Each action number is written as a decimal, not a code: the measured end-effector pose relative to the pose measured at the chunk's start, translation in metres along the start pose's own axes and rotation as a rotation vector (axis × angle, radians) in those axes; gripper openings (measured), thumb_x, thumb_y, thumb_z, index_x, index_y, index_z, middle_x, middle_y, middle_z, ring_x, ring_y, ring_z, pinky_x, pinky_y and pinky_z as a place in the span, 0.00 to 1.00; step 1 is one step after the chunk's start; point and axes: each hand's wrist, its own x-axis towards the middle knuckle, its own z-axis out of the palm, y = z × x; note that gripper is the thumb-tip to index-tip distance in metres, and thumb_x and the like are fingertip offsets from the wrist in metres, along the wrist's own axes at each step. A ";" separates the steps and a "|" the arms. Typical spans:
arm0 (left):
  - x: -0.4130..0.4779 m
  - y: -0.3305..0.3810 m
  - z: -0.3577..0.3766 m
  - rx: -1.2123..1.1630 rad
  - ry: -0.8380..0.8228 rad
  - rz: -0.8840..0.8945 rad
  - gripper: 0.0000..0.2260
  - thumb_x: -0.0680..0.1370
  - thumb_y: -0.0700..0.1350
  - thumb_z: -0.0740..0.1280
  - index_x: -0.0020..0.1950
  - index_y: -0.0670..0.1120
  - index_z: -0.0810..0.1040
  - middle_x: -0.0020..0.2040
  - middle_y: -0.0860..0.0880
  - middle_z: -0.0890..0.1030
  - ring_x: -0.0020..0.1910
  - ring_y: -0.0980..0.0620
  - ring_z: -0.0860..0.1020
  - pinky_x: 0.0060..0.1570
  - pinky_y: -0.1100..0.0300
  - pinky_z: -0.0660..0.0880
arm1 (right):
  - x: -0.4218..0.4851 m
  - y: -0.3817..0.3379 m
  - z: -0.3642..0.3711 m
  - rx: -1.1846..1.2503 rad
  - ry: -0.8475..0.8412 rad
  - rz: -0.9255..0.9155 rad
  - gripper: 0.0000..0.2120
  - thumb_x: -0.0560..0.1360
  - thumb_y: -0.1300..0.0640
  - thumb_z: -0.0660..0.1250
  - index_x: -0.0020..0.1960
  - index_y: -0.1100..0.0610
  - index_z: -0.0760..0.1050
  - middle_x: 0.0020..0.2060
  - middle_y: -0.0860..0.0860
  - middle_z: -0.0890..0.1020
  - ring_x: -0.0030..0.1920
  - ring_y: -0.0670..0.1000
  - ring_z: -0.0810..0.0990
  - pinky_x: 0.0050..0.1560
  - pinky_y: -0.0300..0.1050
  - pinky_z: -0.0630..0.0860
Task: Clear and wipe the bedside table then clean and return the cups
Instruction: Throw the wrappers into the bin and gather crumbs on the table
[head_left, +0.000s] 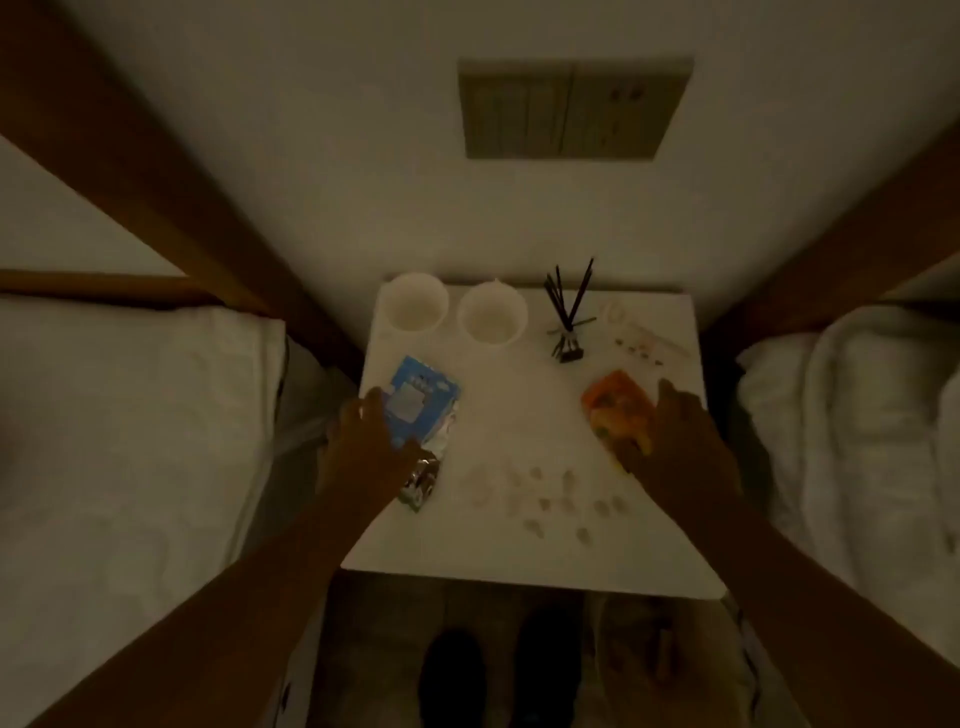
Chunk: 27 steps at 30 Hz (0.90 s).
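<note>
The room is dim. A white bedside table stands between two beds. Two white cups sit at its back left, one by the corner and the other to its right. My left hand lies over a blue snack wrapper with a torn silver end, thumb at its lower edge. My right hand lies over an orange wrapper at the right. Whether either hand grips its wrapper is unclear. Several pale crumbs are scattered near the front.
A dark reed diffuser stands behind the middle of the table, and small litter lies at the back right. White bedding flanks the table, on the left and on the right. A switch panel is on the wall. My dark shoes show below.
</note>
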 end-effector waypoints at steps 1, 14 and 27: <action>0.005 -0.002 0.008 -0.002 0.014 -0.039 0.35 0.73 0.54 0.71 0.74 0.47 0.60 0.69 0.41 0.68 0.68 0.39 0.68 0.63 0.38 0.70 | 0.004 0.002 0.008 -0.011 0.008 0.010 0.44 0.71 0.36 0.67 0.76 0.59 0.53 0.68 0.61 0.67 0.64 0.63 0.71 0.57 0.60 0.74; 0.018 -0.019 0.026 -0.211 0.095 -0.081 0.30 0.72 0.46 0.74 0.69 0.49 0.63 0.64 0.42 0.71 0.62 0.41 0.73 0.58 0.39 0.76 | 0.008 0.000 0.030 0.153 0.082 0.085 0.23 0.77 0.58 0.66 0.70 0.62 0.65 0.58 0.61 0.73 0.57 0.63 0.75 0.50 0.54 0.75; -0.117 0.048 0.050 -0.979 -0.263 -0.169 0.02 0.76 0.39 0.69 0.47 0.45 0.80 0.42 0.45 0.84 0.39 0.49 0.84 0.37 0.55 0.80 | -0.127 -0.013 0.044 1.161 -0.186 0.525 0.08 0.76 0.55 0.68 0.49 0.60 0.78 0.47 0.61 0.83 0.47 0.61 0.83 0.50 0.59 0.81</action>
